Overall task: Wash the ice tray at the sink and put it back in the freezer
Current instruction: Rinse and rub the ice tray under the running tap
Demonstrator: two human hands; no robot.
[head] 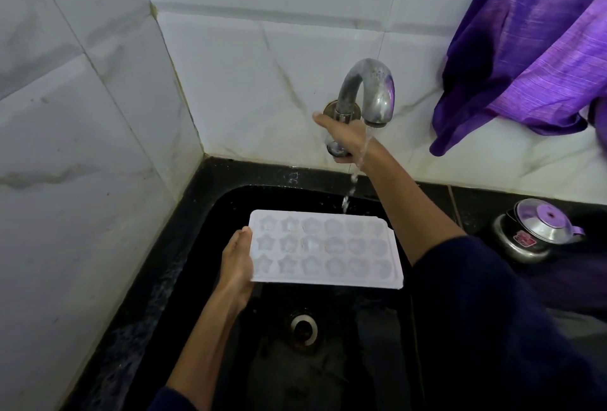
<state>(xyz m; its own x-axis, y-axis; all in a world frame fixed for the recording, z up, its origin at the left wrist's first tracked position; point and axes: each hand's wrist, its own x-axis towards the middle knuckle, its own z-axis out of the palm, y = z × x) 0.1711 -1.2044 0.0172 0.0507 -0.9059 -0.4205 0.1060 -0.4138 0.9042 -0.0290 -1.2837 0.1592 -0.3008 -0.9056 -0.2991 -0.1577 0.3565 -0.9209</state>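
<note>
Obs.: ice tray (325,249) held level over the black sink (210,200), cavities facing up, three rows of moulded pockets, stars at the left end and rounder shapes to the right. Left hand (237,262) grips the tray's left short edge, thumb on the top rim, remaining fingers hidden beneath; the tray cantilevers rightward from that single grip, right end unsupported. Long axis runs left to right across the basin. Right hand (345,139) is up at the wall, fingers curled round the handle below the curved tap (368,91), grasping it. Water stream (353,177) falls from the spout and passes behind the tray's far long edge, towards its right half; whether it touches the rim cannot be told, but most of the pockets look out of its line. Key relation: the stream lies away from the body and to the right of the left-hand grip, so, as a judgement, the tray needs to go forward, under the spout, with the left hand already placed to do it. Right forearm crosses just beside the tray's right end. Steel pot (532,233) on the counter at right, purple cloth (525,49) hanging above
</note>
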